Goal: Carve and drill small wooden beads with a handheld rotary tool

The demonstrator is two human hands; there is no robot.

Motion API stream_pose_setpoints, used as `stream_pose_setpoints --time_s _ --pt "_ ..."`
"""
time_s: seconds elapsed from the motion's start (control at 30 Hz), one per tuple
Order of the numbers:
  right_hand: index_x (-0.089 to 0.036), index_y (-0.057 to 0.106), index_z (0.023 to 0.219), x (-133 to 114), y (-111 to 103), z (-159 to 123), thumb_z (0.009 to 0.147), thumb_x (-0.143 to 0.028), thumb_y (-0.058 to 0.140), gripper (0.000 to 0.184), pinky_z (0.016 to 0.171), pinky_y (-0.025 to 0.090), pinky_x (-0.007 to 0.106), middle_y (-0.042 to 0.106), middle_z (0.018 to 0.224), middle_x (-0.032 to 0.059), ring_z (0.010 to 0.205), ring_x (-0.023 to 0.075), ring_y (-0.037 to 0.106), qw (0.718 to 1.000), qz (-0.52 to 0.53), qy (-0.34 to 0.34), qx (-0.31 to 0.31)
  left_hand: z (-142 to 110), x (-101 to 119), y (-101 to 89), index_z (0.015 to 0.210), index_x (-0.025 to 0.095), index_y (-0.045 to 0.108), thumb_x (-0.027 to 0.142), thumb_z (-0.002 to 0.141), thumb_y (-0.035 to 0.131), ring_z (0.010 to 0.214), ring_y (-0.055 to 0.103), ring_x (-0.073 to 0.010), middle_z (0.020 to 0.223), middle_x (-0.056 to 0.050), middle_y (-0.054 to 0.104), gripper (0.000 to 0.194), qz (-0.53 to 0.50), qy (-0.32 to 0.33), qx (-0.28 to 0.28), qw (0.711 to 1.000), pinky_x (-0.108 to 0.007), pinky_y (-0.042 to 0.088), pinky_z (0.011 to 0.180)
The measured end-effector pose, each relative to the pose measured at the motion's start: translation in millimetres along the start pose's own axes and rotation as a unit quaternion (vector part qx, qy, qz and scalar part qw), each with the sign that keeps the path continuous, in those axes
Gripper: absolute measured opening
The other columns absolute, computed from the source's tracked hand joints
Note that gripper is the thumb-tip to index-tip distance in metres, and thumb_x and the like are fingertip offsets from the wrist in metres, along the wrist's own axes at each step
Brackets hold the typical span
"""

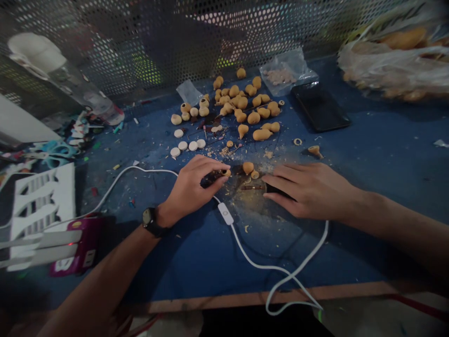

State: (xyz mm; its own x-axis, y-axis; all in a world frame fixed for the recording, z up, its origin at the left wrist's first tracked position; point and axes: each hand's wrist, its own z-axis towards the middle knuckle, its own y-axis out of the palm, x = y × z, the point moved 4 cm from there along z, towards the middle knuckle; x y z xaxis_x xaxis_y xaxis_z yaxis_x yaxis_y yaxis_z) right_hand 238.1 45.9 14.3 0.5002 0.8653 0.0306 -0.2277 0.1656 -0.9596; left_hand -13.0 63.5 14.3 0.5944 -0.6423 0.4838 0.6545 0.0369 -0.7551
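My left hand (196,182), with a dark watch on the wrist, pinches a small cut gourd (226,173) between thumb and fingertips. Its hollow opening is partly hidden by the fingers. My right hand (305,189) is wrapped round a dark handheld tool (275,189), most of which the palm covers. From it a thin brownish bit (252,187) points left toward the gourd, apart from it. Between the hands a small tan gourd (248,167) lies beside a cut-off gourd piece (255,174). A white cord (259,266) with an inline switch (225,213) runs below both hands.
Several small gourds (233,91) are heaped at the back, near white discs (193,146) and shavings. A black phone (321,106), small clear bag (280,75) and large plastic bag (396,61) stand right. Scissors (52,150), a bottle (87,93) and a magenta device (79,248) are left.
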Motion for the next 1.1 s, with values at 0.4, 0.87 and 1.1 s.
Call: stream_pose_setpoints --time_s 0.4,0.87,1.1 --pt "-0.013 0.074 0.109 -0.2 0.2 -0.3 0.107 -0.029 0.054 0.026 0.065 0.05 0.036 0.075 0.096 0.0119 0.079 0.0254 0.071 1.0 -0.013 -0.002 -0.002 1.1 2.6 -0.8 0.113 0.021 0.076 0.027 0.1 0.071 0.104 0.074 -0.0208 0.108 -0.006 0.081 0.015 -0.001 0.009 0.0 1.0 -0.038 0.057 0.095" --pt "-0.011 0.074 0.109 -1.1 -3.6 1.1 0.107 -0.029 0.056 0.026 0.065 0.049 0.036 0.073 0.09 0.0102 0.074 0.0244 0.07 1.0 -0.009 -0.009 0.02 0.5 0.8 0.8 0.113 0.02 0.076 0.025 0.098 0.073 0.103 0.074 -0.0203 0.107 -0.006 0.081 0.016 0.003 0.017 0.005 1.0 -0.038 0.057 0.094" --pt "-0.011 0.074 0.111 -1.5 -2.6 0.0 0.107 -0.029 0.054 0.027 0.064 0.049 0.036 0.074 0.092 0.0108 0.075 0.0248 0.071 1.0 -0.014 -0.006 0.007 1.1 1.9 0.4 0.112 0.018 0.076 0.025 0.098 0.073 0.102 0.074 -0.0204 0.106 -0.007 0.081 0.016 -0.001 0.021 0.006 1.0 -0.037 0.057 0.094"
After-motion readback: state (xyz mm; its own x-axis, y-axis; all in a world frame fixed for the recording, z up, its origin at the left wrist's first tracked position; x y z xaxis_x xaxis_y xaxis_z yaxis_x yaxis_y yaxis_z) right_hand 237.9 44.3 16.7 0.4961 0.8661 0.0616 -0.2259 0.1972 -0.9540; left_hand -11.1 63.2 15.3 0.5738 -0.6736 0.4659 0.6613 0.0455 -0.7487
